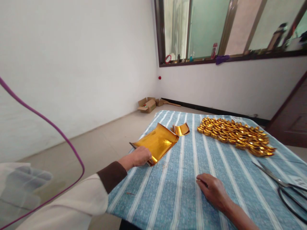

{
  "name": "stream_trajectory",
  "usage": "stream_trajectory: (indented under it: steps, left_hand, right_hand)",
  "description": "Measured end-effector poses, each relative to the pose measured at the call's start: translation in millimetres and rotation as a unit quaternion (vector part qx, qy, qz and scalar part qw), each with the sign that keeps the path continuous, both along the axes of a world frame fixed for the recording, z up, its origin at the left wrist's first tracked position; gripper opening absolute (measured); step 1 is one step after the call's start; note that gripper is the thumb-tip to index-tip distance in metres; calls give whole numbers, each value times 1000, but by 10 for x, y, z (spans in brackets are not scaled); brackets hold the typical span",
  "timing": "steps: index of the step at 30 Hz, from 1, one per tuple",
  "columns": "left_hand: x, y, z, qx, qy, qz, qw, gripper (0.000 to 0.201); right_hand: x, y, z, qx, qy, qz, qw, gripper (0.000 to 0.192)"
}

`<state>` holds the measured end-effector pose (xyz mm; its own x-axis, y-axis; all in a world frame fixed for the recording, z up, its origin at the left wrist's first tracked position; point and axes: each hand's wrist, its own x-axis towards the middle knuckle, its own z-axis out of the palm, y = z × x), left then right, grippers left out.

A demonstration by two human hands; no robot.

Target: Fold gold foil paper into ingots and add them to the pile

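My left hand (140, 156) grips the near edge of a stack of gold foil sheets (158, 141) lying at the left side of the table. The sheets curl up at their edges. My right hand (212, 190) rests palm down on the blue striped tablecloth (172, 191), fingers together, holding nothing. A smaller curled piece of gold foil (181, 129) lies just beyond the stack. A large heap of folded gold paper ingots (236, 135) covers the far right of the table.
Black-handled scissors (283, 187) lie at the right edge of the table. Open cardboard boxes (147, 104) sit on the floor by the far wall. A purple cable (48, 123) arcs across the left. A window sill (216, 59) holds small bottles.
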<state>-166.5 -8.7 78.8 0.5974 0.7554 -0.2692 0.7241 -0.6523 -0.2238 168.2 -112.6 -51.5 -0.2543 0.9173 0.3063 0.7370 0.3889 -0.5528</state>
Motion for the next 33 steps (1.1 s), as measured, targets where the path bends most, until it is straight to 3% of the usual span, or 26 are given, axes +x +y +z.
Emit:
stream_trajectory:
  steps: [14, 20, 27, 33]
  left_hand:
    - [-60, 31, 86, -15, -82, 7, 996, 15]
    - [-52, 95, 233, -42, -76, -11, 996, 18]
    - [-40, 169, 425, 20, -87, -3, 996, 21]
    - [218, -22, 630, 58, -110, -40, 991, 24]
  right_hand:
    - [-18, -5, -62, 48, 26, -29, 998, 23]
    - [-27, -6, -73, 51, 22, -34, 998, 22]
    - [-34, -5, -57, 61, 20, -39, 997, 20]
    - [-77, -6, 1, 91, 41, -36, 994, 20]
